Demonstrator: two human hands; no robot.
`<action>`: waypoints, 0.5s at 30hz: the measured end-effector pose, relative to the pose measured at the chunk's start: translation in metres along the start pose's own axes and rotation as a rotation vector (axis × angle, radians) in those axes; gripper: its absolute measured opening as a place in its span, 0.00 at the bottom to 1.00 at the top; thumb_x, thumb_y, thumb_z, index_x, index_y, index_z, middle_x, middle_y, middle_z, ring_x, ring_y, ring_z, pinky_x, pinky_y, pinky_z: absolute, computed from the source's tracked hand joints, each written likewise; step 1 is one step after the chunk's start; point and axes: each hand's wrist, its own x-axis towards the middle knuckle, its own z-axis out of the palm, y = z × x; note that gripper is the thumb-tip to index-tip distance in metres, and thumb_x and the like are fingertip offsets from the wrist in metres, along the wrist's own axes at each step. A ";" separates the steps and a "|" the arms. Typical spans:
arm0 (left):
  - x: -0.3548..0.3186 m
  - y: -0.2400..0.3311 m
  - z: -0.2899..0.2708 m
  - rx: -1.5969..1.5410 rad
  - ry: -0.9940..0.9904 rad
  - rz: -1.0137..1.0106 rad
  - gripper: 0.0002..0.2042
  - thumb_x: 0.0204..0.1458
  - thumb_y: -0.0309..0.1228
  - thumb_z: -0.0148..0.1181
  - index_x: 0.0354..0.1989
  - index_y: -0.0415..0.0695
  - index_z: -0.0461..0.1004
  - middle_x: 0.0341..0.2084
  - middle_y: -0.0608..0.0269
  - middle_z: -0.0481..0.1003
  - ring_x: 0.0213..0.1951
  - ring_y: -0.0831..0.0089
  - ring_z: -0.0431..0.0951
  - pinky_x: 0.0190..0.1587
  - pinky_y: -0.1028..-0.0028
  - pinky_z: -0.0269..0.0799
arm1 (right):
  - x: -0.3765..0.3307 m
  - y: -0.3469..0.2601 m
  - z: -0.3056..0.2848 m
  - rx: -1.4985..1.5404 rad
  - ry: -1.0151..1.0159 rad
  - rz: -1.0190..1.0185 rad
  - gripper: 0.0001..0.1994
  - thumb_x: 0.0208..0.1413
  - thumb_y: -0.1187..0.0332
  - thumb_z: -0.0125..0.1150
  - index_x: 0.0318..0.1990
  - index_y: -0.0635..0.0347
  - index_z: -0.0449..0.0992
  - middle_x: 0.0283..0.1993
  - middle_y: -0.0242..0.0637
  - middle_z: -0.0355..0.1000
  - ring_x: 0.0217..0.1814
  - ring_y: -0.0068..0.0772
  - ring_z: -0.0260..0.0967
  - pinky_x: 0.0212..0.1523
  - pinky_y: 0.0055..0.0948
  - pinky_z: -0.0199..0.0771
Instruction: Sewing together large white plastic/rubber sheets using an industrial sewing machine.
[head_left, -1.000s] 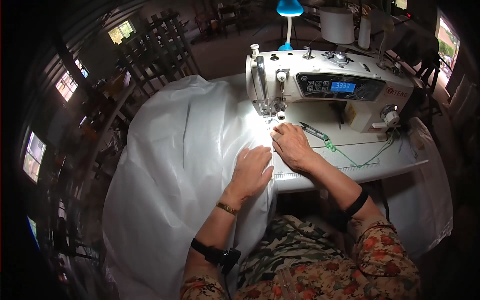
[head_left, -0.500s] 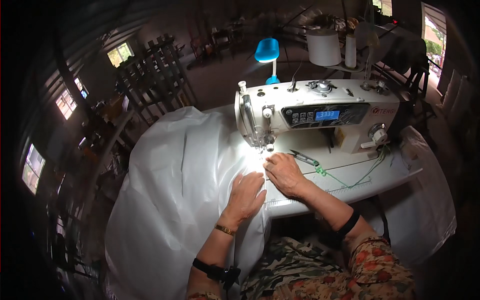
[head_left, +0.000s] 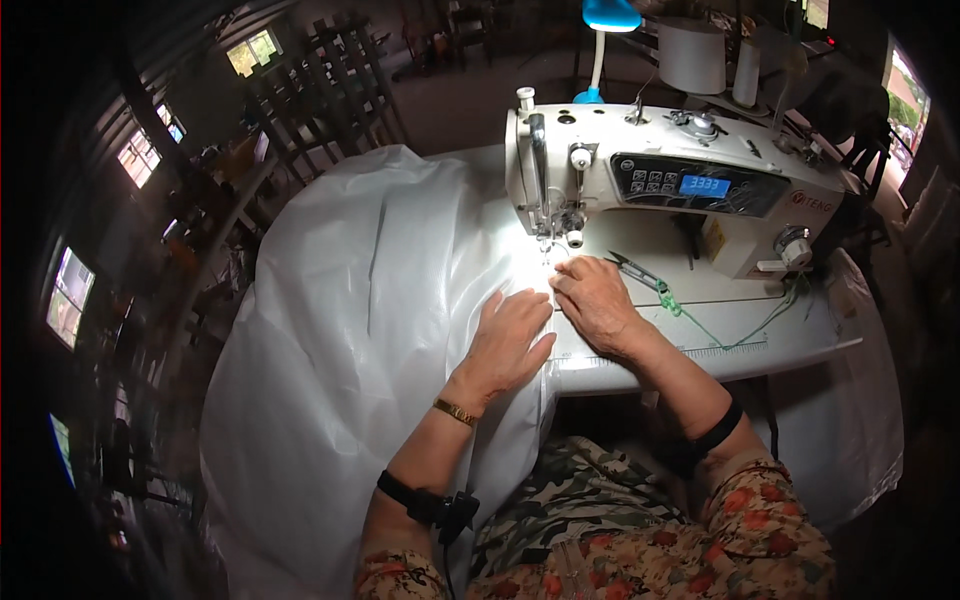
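Observation:
A large white plastic-like sheet [head_left: 320, 310] covers the left of the table and hangs down toward me. My left hand [head_left: 508, 342] lies on it with fingers stretched forward and thumb apart. Close by on the right, my right hand [head_left: 602, 308] has its fingers bent and pressed together on the sheet's edge, just in front of the needle area [head_left: 547, 252]. That edge runs under the head of a white sewing machine [head_left: 560, 135]. Bright light washes out the stitching spot, and my fingers partly cover the edge.
Thread snips [head_left: 637, 269] with a green cord [head_left: 671, 302] lie right of my right hand. A printed ruler [head_left: 690, 351] follows the table's front edge. Behind the machine stand a blue lamp [head_left: 612, 15] and a white thread cone [head_left: 691, 57]. More white sheeting [head_left: 850, 410] hangs at right.
The view has shifted, so the machine and lamp appear higher and farther right. Both hands keep nearly the same place before the needle, the left still flat, the right still at the edge.

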 end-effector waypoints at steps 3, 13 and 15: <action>0.002 0.001 -0.003 -0.010 0.005 0.007 0.18 0.53 0.34 0.58 0.51 0.40 0.71 0.54 0.53 0.70 0.62 0.57 0.65 0.66 0.52 0.51 | 0.000 -0.002 -0.001 -0.014 -0.002 0.014 0.10 0.56 0.67 0.57 0.43 0.60 0.78 0.49 0.39 0.72 0.57 0.39 0.65 0.58 0.41 0.60; 0.023 -0.017 0.001 -0.023 0.013 -0.014 0.16 0.53 0.34 0.58 0.48 0.41 0.72 0.55 0.56 0.71 0.59 0.61 0.67 0.65 0.52 0.51 | 0.002 0.000 0.003 -0.037 -0.020 0.029 0.11 0.58 0.67 0.55 0.45 0.61 0.77 0.47 0.41 0.71 0.56 0.41 0.64 0.58 0.42 0.60; 0.026 -0.020 0.000 -0.013 0.019 -0.003 0.15 0.54 0.33 0.58 0.47 0.41 0.72 0.54 0.56 0.71 0.59 0.61 0.68 0.64 0.52 0.53 | 0.003 0.001 0.005 -0.044 -0.011 0.037 0.12 0.58 0.67 0.55 0.45 0.61 0.77 0.47 0.42 0.71 0.56 0.42 0.64 0.58 0.42 0.60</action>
